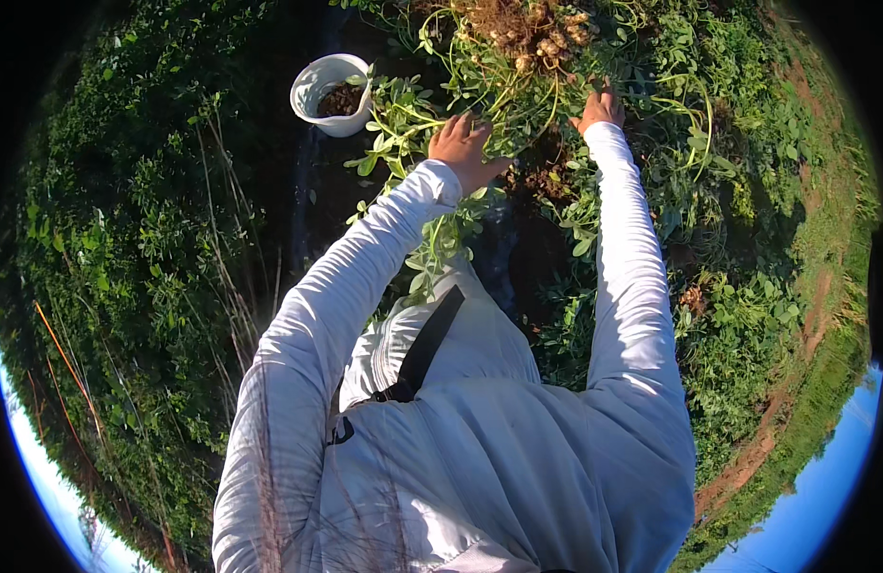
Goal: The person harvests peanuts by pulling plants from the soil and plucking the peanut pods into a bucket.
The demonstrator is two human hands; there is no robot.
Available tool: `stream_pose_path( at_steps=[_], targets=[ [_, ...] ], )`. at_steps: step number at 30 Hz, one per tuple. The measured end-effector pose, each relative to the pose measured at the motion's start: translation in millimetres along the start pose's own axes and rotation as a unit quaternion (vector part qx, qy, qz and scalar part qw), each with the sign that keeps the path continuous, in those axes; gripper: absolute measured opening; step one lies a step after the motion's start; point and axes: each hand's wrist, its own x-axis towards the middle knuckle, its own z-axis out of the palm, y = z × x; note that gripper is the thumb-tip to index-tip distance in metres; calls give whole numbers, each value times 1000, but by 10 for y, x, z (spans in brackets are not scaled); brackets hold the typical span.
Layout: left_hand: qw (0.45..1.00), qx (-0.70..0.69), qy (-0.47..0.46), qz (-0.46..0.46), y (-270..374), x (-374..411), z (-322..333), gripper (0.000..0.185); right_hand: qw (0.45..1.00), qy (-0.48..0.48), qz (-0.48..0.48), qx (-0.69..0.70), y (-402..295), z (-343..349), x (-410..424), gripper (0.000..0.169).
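At the top of the view lies a heap of uprooted peanut plants, with a cluster of peanut pods and roots (534, 32) turned upward. My left hand (466, 150) rests on the green stems and leaves (406, 125) below the cluster, its fingers spread. To the right, my right hand (603, 107) reaches into the foliage at the heap's lower edge; its fingertips are partly among leaves, and whether they grip a stem is not clear. A white plastic bucket (352, 127) with some brown pods or soil at its bottom stands left of my left hand.
Dense green plants (141, 215) fill the left side. Dark soil with plastic film (502, 236) shows between my arms. More peanut plants (742, 308) lie or grow at right, beside a reddish dirt path (764, 437). Thin dry stalks (223, 236) stand at left.
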Motion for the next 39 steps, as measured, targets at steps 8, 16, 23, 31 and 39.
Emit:
stream_pose_path(
  at_steps=[8, 16, 23, 31, 39],
  targets=[
    [973, -147, -74, -162, -1555, -999, 881, 54, 919, -329, -139, 169, -1186, 1446, -696, 55],
    [927, -128, 22, -352, -2499, -2055, 1372, 42, 891, -369, -200, 172, -2044, 1330, -657, 44],
    [860, -263, 26, -437, -2423, -2280, 1839, 42, 923, -281, -190, 183, -2575, 1496, 116, 45],
    [849, -305, 16, -431, -2403, -1684, 2461, 34, 878, -305, 92, 358, -3059, 2587, 589, 83],
    [784, -416, 43, -460, -2520, -1291, 3115, 33, 575, -309, 398, 644, -3413, 3944, 819, 85]
  ],
)
